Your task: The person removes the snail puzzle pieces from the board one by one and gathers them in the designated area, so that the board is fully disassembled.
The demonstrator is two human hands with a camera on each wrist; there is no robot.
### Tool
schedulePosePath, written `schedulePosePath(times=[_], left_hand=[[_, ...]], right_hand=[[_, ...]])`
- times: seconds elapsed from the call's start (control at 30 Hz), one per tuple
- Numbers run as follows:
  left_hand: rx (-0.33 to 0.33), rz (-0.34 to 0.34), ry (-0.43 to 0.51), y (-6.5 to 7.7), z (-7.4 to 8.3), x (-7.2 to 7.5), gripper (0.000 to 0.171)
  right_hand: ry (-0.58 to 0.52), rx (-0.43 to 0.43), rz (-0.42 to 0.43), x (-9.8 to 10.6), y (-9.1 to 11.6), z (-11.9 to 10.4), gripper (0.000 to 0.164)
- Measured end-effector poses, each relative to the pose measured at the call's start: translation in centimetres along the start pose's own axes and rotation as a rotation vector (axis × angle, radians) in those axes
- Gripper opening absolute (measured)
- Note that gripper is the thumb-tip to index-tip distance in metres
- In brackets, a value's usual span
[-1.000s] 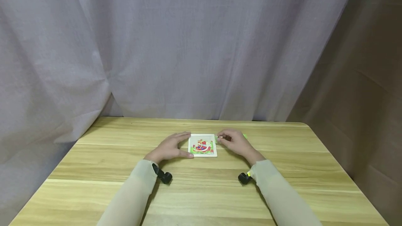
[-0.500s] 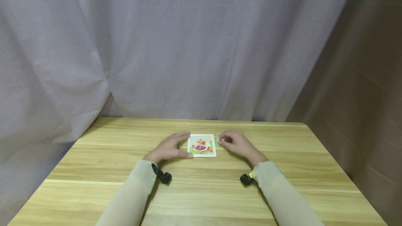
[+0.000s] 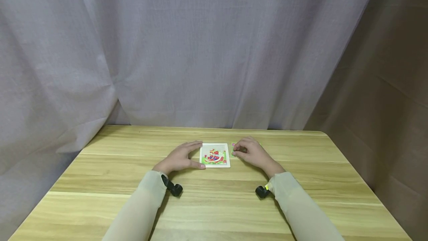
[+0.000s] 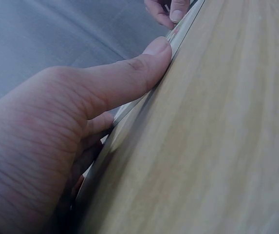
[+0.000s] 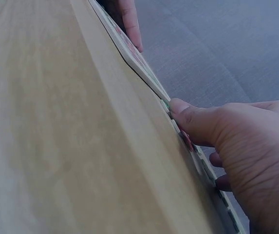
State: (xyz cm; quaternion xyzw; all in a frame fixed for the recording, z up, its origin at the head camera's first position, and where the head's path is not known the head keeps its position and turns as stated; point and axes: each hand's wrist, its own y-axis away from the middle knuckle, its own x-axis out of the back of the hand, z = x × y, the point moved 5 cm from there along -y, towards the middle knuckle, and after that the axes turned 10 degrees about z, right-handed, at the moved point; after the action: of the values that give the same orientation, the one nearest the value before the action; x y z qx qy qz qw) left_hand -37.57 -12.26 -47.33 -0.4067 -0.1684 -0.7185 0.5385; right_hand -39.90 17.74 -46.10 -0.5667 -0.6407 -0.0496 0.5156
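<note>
A white-framed picture puzzle board (image 3: 215, 166) lies flat on the table, with red, green and blue pieces in its lower part and a pale upper area. My left hand (image 3: 182, 156) rests at its left side, thumb stretched along the front corner and fingers reaching the back corner. Just right of the board, my right hand (image 3: 251, 152) bends over loose flat puzzle pieces (image 3: 233, 144), which it partly covers. In the right wrist view, a red puzzle piece (image 5: 186, 140) shows between its thumb and fingers, with the thumb tip right at the row of pieces.
The wooden table (image 3: 214, 203) runs back to a grey curtain (image 3: 187, 47), and a darker curtain (image 3: 381, 96) hangs at the right. Black wrist cameras hang below both sleeves, the left camera (image 3: 176, 189) and the right camera (image 3: 262, 192).
My right hand has drawn slightly right, away from the board's edge, lowering a small piece among the loose ones and uncovering some green pieces. My left hand has stayed on the board.
</note>
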Motion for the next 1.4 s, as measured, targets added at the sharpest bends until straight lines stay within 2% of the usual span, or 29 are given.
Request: schedulePosePath(times=[0.97, 1.4], left_hand=[[-0.013, 0.0, 0.002, 0.1, 0.04, -0.01, 0.103], [-0.012, 0.001, -0.001, 0.06, 0.15, 0.03, 0.103]], right_hand=[[0.018, 0.059, -0.001, -0.17, -0.08, -0.1, 0.009], [0.012, 0.059, 0.006, -0.09, -0.05, -0.11, 0.008]])
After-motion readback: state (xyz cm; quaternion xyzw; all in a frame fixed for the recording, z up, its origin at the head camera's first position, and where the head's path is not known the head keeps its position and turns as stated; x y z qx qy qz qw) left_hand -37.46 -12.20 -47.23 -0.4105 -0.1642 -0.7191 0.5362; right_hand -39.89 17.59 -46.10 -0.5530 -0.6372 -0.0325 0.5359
